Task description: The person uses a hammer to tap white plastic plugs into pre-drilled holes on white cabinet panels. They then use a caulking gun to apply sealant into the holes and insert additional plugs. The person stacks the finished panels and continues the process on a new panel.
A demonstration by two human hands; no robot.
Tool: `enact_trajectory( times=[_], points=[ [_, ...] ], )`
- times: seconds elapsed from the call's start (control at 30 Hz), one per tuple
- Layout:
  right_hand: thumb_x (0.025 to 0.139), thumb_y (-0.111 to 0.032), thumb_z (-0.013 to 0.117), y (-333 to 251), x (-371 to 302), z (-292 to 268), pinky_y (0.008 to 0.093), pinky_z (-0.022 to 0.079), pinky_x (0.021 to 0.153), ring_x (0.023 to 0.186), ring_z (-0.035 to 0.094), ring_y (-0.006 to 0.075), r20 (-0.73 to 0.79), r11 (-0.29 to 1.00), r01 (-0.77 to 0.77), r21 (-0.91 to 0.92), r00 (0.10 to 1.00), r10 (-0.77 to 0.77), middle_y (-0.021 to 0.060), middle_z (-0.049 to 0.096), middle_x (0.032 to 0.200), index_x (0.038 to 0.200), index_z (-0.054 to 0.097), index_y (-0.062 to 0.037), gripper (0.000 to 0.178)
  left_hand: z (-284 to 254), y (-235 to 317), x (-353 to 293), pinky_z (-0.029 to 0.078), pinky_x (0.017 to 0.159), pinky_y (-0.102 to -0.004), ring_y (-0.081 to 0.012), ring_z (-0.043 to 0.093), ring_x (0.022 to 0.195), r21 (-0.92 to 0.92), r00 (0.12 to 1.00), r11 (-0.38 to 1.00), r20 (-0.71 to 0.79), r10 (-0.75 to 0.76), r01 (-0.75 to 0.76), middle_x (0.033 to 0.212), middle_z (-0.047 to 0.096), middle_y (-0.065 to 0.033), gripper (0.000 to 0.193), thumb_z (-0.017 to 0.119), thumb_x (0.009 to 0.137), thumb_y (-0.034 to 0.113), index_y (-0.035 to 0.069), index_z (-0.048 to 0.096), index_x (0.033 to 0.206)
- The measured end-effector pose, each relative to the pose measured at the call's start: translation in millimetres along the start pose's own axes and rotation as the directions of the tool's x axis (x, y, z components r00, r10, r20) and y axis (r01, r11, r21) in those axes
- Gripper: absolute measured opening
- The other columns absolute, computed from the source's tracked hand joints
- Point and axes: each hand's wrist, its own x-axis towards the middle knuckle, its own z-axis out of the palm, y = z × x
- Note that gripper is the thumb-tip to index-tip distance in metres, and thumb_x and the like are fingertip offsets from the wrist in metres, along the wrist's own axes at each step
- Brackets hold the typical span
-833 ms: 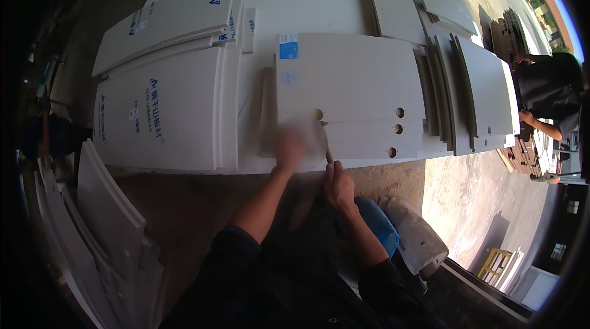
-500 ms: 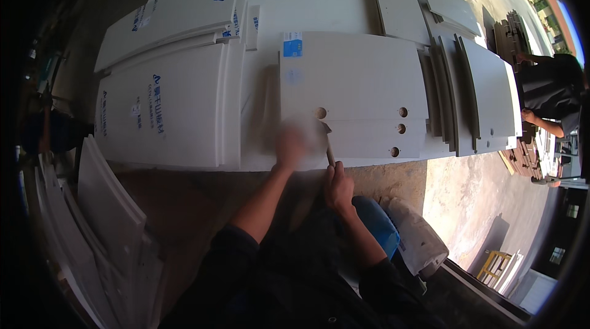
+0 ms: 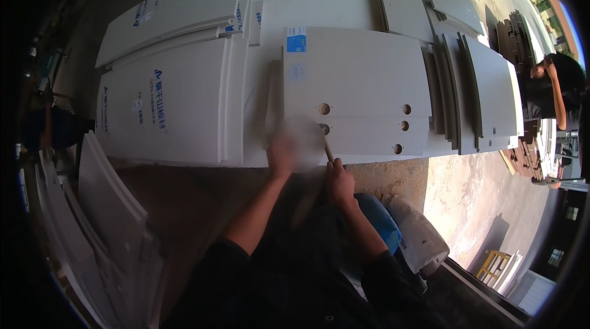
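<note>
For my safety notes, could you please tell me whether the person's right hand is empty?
No, the right hand is closed around a slim-handled tool.

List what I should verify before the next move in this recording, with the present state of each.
1. Right hand closed around the tan-handled tool: ok.
2. Left hand clear of the tool: cannot tell; a blurred patch covers its fingers.
3. Three round holes toward the white panel's right side uncovered: ok.
4. Left hand touching the panel: cannot tell, same blur.
5. Co-worker away from the tool: ok, off to the far right.
</note>
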Motion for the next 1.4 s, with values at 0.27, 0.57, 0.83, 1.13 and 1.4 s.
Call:
enact_trajectory(
  times=[0.27,0.57,0.83,1.13,1.4],
  points=[
    [0.111,-0.034,0.044,19.2,-22.2,-9.4,0.0600,0.045,0.063,0.075,0.063,0.0547,-0.158,0.988,0.060,0.140,0.987,-0.038,0.0312,0.063,0.076,0.101,0.057,-0.0010,0.037,20.3,33.5,-20.9,0.057,0.075,-0.0397,-0.0278,0.072,0.088,0.071,0.967,0.970,0.119,0.224,-0.233,0.095,0.074,-0.0096,0.012,0.078,0.086,0.008,0.004,0.073,0.095],
    [0.111,-0.029,0.044,42.5,-52.3,1.9,0.0602,0.047,0.062,0.078,0.063,0.0545,-0.053,0.980,-0.081,0.183,0.994,0.093,0.0317,0.064,0.085,0.102,0.056,-0.0038,0.029,44.4,34.9,-22.5,0.055,0.078,-0.0433,-0.0322,0.069,0.090,0.178,0.965,0.955,0.162,0.208,-0.236,0.093,0.071,-0.0087,0.010,0.077,0.085,0.010,0.007,0.073,0.093],
    [0.112,-0.032,0.044,42.1,-42.0,8.5,0.0535,0.045,0.059,0.068,0.061,0.0505,-0.101,0.984,-0.041,0.175,0.993,0.060,0.0286,0.059,0.072,0.100,0.057,-0.0003,0.036,49.3,35.5,-19.4,0.055,0.077,-0.0441,-0.0339,0.069,0.089,0.194,0.963,0.950,0.157,0.217,-0.245,0.094,0.069,-0.0102,0.011,0.077,0.083,0.006,0.005,0.070,0.092],
    [0.112,-0.035,0.043,33.0,-41.9,4.9,0.0599,0.046,0.063,0.077,0.063,0.0548,-0.056,0.983,-0.111,0.144,0.991,0.121,0.0313,0.064,0.078,0.099,0.058,-0.0011,0.039,48.6,39.4,-19.4,0.055,0.074,-0.0434,-0.0343,0.068,0.087,0.173,0.954,0.943,0.152,0.259,-0.283,0.092,0.067,-0.0107,0.011,0.075,0.083,0.004,0.004,0.068,0.091],
    [0.111,-0.034,0.044,31.1,-39.6,2.5,0.0635,0.049,0.067,0.081,0.063,0.0569,-0.025,0.981,-0.165,0.099,0.985,0.168,0.0337,0.065,0.081,0.099,0.057,-0.0021,0.036,51.4,36.3,-18.1,0.055,0.074,-0.0435,-0.0333,0.069,0.086,0.211,0.958,0.937,0.128,0.257,-0.280,0.092,0.067,-0.0101,0.010,0.075,0.083,0.004,0.006,0.071,0.092]
  ],
)
